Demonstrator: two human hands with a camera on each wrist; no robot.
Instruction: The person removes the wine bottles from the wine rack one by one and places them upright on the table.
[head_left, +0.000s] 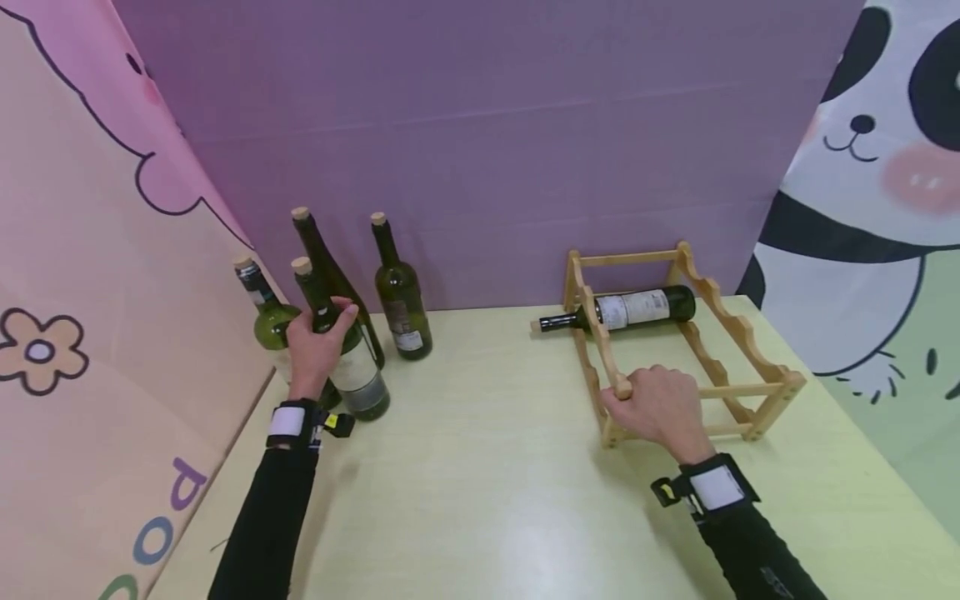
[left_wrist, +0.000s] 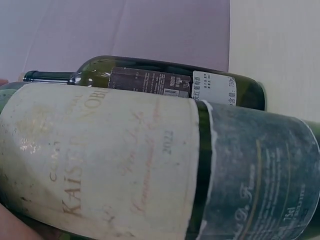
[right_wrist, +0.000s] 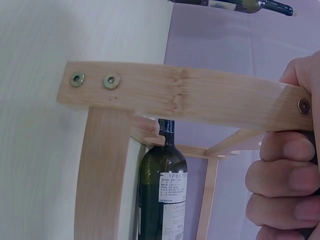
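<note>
My left hand (head_left: 317,348) grips the neck and shoulder of a green wine bottle (head_left: 363,385) at the table's left. Its cream and grey labels fill the left wrist view, where only a bit of the hand shows. Around it stand other corked bottles: one with a dark capsule (head_left: 272,315), a tall slim one (head_left: 324,254) behind, and a dark-labelled one (head_left: 401,304) to the right. On the right, my right hand (head_left: 663,410) holds the front corner of a wooden wine rack (head_left: 738,390), fingers curled round the bar. One bottle (head_left: 647,307) lies across the rack's far end.
A pale wooden table (head_left: 480,492) carries everything. Behind it hangs a purple backdrop (head_left: 487,150), touching the table's far edge. A pink printed wall (head_left: 112,275) borders the left side, and a panda print (head_left: 862,208) stands at the right.
</note>
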